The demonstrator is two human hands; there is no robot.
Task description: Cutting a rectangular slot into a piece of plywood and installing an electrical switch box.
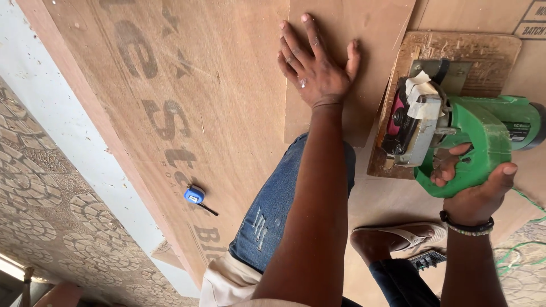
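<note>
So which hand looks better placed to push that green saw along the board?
The right hand, probably: it already grips the handle of the green saw. The left hand lies flat, fingers spread, on the small plywood piece, apart from the saw.

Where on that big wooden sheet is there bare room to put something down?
The widest bare patch of the plywood sheet lies between its left edge, the left hand and the blue tape measure. It is crowded on the right: the left hand presses a smaller board, the right hand grips the green circular saw, and a knee and sandalled foot rest below.
</note>
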